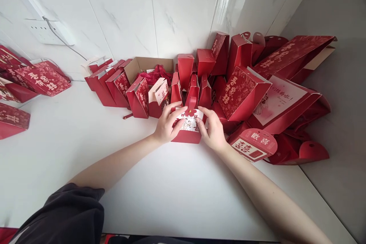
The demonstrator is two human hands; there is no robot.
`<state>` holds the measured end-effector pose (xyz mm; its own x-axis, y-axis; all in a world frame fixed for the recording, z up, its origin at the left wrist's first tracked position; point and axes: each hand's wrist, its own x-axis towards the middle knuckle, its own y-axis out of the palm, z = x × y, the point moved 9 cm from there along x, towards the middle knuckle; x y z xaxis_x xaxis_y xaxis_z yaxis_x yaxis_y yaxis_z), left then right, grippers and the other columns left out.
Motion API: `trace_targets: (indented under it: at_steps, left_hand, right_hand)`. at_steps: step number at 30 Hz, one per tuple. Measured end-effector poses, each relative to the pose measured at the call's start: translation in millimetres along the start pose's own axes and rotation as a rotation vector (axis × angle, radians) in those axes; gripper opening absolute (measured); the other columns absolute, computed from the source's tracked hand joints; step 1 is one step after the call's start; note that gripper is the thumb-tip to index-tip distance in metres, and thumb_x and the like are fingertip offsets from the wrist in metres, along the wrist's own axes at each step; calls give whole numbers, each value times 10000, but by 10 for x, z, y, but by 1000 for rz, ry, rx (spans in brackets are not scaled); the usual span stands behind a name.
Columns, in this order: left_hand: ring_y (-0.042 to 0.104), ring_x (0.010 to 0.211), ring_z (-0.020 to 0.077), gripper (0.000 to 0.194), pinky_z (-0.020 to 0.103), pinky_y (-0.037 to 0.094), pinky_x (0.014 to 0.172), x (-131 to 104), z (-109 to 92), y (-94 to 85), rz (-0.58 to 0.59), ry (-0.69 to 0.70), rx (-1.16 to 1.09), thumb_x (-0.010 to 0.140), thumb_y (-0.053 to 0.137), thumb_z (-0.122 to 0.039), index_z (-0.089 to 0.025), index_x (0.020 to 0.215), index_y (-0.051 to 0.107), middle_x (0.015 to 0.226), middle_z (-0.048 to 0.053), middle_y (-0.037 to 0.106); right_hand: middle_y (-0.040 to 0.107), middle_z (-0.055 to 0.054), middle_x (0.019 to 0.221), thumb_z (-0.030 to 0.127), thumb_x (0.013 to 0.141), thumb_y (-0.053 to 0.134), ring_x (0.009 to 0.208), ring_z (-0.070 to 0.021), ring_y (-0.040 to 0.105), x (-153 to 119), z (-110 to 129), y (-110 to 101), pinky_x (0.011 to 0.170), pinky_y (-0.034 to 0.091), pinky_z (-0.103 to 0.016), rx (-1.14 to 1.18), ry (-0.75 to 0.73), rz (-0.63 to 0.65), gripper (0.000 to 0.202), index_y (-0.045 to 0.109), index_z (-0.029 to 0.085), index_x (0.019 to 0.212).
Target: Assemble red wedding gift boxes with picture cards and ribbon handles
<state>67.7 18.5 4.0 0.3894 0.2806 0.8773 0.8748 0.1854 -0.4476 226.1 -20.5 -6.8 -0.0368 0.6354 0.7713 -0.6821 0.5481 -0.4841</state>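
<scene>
A small red gift box [187, 136] stands on the white table with a white printed front and a red strap handle fixed by a gold stud on top. My left hand [169, 122] grips its left upper side, thumb on the printed front and fingers behind the top edge. On the opposite upper corner, my right hand [212, 129] is closed the same way. Right behind the box, a row of similar red boxes [193, 90] stands close to my fingertips. The back of the held box is hidden.
An open cardboard box [134, 68] holding red ribbon stands behind. Larger red gift bags [243, 93] crowd the right, with a double-happiness box [254, 145] in front. More red bags [42, 78] lie at far left. A cable [64, 40] hangs from the wall socket [45, 32].
</scene>
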Motion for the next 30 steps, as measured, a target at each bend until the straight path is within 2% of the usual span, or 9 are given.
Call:
trace_targets:
  at_steps: [3,7,11,17,23,26,30]
  left_hand:
    - [534,1282,265,485,447,491,1053,-4,-2,6,0,9,-8,919,584,-178,-232,1388,476,1362,145,498]
    - [452,1385,307,493,473,457,1094,25,-41,-7,-1,61,90,915,582,-218,-224,1394,462,1518,155,386]
    - [406,1426,306,531,485,414,1137,52,-76,-5,23,113,168,895,594,-216,-204,1405,448,1450,137,512]
    - [470,1383,286,536,469,456,1098,79,-74,-11,35,115,180,887,594,-243,-217,1403,450,1361,111,603]
    - [544,1320,261,529,431,431,1088,158,-126,-53,57,178,294,874,601,-217,-217,1389,481,1315,87,656]
    - [574,1287,258,511,435,396,1093,178,-153,-57,62,209,365,870,607,-218,-236,1369,500,1290,60,678]
    - [608,1239,261,503,430,411,1057,167,-154,-57,44,201,352,870,607,-218,-232,1362,503,1259,66,692]
  right_hand:
    - [642,-100,1196,269,997,502,1075,-248,629,-25,-16,22,921,535,-431,31,12,-9,423,444,275,1416]
    - [585,-98,1305,235,999,488,1206,-245,581,-32,-11,48,1007,511,-441,61,1,15,501,378,316,1480]
    - [467,-102,1448,213,977,527,1350,-256,483,-23,33,35,1106,449,-463,48,-31,17,539,386,332,1483]
    - [426,-108,1463,247,971,544,1321,-276,511,17,90,13,1065,486,-474,-10,-44,32,500,430,343,1448]
    - [519,-130,1380,234,968,543,1257,-269,542,97,163,-62,985,498,-442,-107,-85,37,414,496,272,1378]
    - [605,-109,1318,236,969,542,1191,-279,577,135,242,-101,952,456,-463,-223,-132,40,388,504,275,1353]
    - [651,-92,1252,214,973,521,1146,-268,603,161,272,-103,926,421,-446,-227,-123,67,375,506,282,1342]
